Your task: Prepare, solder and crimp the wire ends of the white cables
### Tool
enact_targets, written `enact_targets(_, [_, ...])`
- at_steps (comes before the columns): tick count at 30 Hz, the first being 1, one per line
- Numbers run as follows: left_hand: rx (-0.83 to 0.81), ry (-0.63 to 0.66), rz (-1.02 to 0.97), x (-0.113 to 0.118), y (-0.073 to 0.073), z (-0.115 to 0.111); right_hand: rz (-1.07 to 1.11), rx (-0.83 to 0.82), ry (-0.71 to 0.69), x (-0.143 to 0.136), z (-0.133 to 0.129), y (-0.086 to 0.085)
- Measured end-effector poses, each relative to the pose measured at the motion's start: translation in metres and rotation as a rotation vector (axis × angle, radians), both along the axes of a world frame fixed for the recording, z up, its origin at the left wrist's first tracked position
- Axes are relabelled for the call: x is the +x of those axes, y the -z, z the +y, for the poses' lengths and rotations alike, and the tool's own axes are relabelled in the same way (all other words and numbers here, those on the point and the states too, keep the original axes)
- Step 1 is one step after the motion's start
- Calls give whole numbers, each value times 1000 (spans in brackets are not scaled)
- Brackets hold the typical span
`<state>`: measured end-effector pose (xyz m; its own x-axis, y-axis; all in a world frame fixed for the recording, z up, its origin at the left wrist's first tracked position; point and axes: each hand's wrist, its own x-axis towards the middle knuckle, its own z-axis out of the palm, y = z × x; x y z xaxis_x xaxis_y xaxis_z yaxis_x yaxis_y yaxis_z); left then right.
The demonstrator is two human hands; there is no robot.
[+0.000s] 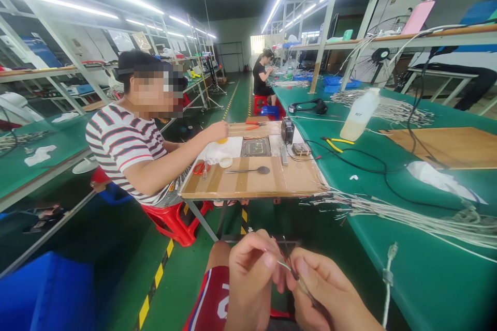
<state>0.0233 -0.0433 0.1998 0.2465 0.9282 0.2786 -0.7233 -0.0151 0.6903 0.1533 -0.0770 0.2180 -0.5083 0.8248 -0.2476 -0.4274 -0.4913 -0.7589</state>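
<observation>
Bottom centre of frame, L hand (252, 271) is pinching a thin white wire (284, 265) btwn its fingers; R hand (328, 287) is gripping the cable (307, 292) nr its split end. Best to be holding close to the split, tugging gently (thin strands, prob. easily nicked). Mid-right, a translucent bottle (361, 114) is holding yellowish liquid, approx. half; upper right, a pink bottle (419, 14) is hiding its contents.
</observation>
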Motion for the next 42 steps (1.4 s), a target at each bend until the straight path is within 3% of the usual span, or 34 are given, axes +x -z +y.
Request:
enact_targets(9, [1, -99, 80, -3, -4, -2, 193, -81, -83, 1, 1, -4])
enact_targets(15, [-19, 80, 65, -1, -7, -1, 317, -117, -92, 5, 0, -6])
enact_targets(19, [56, 68, 123, 3, -9, 2, 314, -138, -75, 7, 0, -11])
enact_targets(23, [76, 40, 223, 2, -9, 3, 214, -162, -54, 6, 1, -14])
enact_targets(31, [139, -35, 314, 2, 0, 3, 168, -98, -10, 5, 2, -1])
enact_targets(35, [29, -19, 235, 9, -1, 1, 55, -56, 64, 5, 2, -4])
enact_targets(38, [-96, 63, 136, 13, -4, -2, -136, -31, 166, 4, 3, -6])
enact_targets(42, [-176, 95, 179, 14, -7, -4, -292, -11, 265, 5, 5, -10])
